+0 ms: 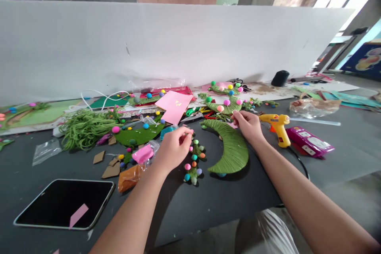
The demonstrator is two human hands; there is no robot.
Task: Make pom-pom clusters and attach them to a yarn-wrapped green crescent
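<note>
Green crescent (233, 147): wrapped in yarn, lying on the dark table (220, 206) between the two forearms, ahead of the person and a little right of the middle.
Crescent's long axis: from tip to tip it runs roughly near to far, with both tips pointing left and the bulge toward the right forearm.
Nearer hand: the right hand (250, 127), seen at the crescent's far right edge; from there the crescent lies to the left and nearer the person. Contact cannot be told.
Right grip: fingers bent, thumb and index brought close together; cannot tell whether anything is between them.
Left hand (175, 149): left of the crescent's hollow side and apart from it, so the crescent lies to its right.
Left grip: fingers curled, thumb and index nearly meeting; a small pink spot shows at the tips, and I cannot tell whether it is a held pompom.
Pompom strip (194, 164): between the left hand and the crescent, also stretching near to far.
Decorated crescent (228, 108): beyond the green one, just past the right fingertips, dotted with pompoms.
Glue gun (279, 127): to the right of the right hand, near it, beside a purple box (311, 142).
</note>
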